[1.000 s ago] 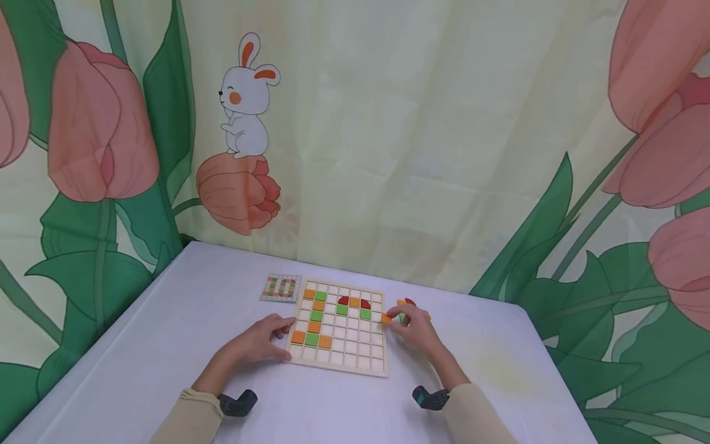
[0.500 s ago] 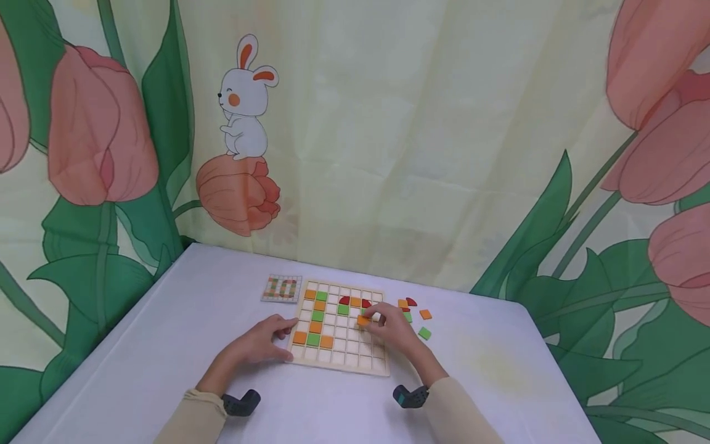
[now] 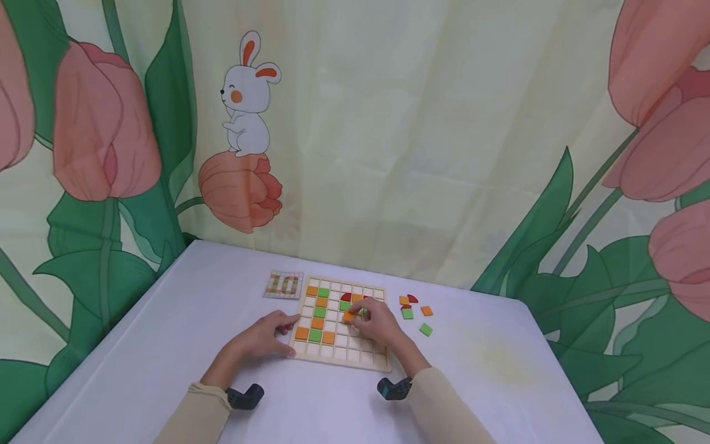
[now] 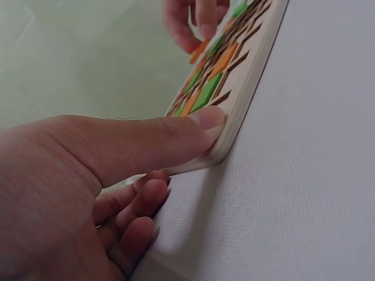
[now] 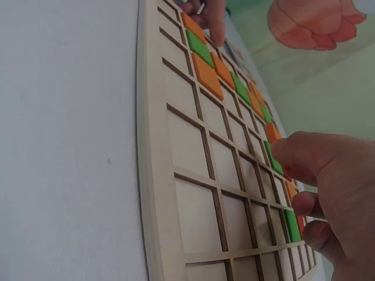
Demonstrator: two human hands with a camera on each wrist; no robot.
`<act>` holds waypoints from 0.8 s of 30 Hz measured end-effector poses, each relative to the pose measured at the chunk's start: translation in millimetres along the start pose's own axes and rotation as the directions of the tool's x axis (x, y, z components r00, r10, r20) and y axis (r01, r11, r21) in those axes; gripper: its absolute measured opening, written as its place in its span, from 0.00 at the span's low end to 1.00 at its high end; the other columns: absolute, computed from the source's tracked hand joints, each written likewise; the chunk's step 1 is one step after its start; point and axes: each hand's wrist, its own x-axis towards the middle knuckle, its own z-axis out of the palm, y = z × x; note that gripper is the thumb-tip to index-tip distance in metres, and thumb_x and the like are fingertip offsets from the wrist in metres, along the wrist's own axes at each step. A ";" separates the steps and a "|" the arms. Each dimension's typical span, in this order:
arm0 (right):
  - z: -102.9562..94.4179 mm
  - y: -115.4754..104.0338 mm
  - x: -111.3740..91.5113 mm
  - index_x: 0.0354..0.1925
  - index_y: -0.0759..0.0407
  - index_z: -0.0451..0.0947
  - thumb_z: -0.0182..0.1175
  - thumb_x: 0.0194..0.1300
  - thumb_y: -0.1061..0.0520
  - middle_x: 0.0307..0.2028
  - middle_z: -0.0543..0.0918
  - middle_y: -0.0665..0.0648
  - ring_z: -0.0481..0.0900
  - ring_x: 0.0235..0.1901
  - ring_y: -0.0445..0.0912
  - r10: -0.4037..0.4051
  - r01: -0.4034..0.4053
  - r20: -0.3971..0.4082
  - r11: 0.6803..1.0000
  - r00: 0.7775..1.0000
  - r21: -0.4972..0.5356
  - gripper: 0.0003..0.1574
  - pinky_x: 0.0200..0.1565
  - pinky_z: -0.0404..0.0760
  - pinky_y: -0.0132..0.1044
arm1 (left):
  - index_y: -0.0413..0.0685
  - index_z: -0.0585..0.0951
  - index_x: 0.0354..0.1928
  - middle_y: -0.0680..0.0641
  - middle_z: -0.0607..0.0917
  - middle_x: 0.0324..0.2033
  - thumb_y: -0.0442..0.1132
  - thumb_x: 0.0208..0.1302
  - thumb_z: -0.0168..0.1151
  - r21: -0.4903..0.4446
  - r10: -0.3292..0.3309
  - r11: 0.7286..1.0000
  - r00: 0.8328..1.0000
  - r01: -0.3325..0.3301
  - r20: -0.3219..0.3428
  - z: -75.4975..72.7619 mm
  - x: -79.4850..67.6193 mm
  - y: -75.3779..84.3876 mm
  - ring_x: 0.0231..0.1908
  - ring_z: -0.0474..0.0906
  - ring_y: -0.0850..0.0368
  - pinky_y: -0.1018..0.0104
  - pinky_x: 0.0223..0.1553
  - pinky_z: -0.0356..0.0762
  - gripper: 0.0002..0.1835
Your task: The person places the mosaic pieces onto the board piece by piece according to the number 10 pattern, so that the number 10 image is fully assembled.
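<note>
A wooden grid board [image 3: 355, 357] lies on the table with orange, green and red tiles set in some of its squares. My left hand [image 3: 265, 335] is at its left edge. The index fingertip touches the frame, and the thumb [image 4: 176, 137] presses on the near corner, with the other fingers bent beside the edge. Over the board's middle my right hand [image 3: 378, 320] pinches an orange square tile [image 3: 347, 317] between thumb and fingertips. That tile is just below the green tile [image 3: 344, 306] of the round shape at the top. The right hand partly covers the tiles behind it.
Left of the board's far corner lies a pattern card [image 3: 283, 284] with a coloured grid. Loose pieces lie to the right, among them a green tile [image 3: 426, 329], an orange tile [image 3: 426, 311] and a red quarter-round piece [image 3: 413, 298]. A printed curtain [image 3: 388, 154] hangs behind the table.
My right hand has moved left with the orange tile, from the board's right edge to over its middle, uncovering the loose pieces. The left hand stays at the board's edge.
</note>
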 end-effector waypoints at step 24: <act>7.7 -6.0 11.6 0.45 0.48 0.86 0.67 0.61 0.53 0.47 0.82 0.49 0.74 0.46 0.44 -0.010 0.013 0.038 0.997 0.999 -0.072 0.13 0.49 0.79 0.39 | 0.51 0.72 0.67 0.55 0.72 0.38 0.40 0.41 0.79 -0.002 -0.004 1.000 1.000 0.004 -0.014 4.7 0.3 -1.7 0.41 0.67 0.60 0.65 0.43 0.67 0.45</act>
